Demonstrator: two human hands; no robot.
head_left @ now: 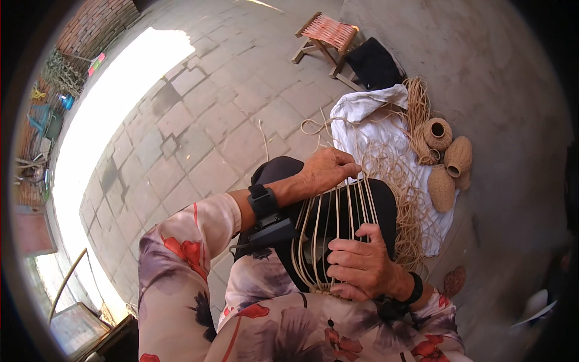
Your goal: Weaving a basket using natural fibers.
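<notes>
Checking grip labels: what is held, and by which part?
Pale strands: the left hand pinches some toward their far end; the right hand curls over them nearer the woven end.

Floor point(223, 93), white cloth point(391, 134), stool point(327, 31) on it

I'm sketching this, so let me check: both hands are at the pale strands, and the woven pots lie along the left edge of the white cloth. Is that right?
Not quite: the head view shows the woven pots along the right edge of the white cloth, not the left. The rest holds: the left hand and right hand are at the pale strands.
</notes>
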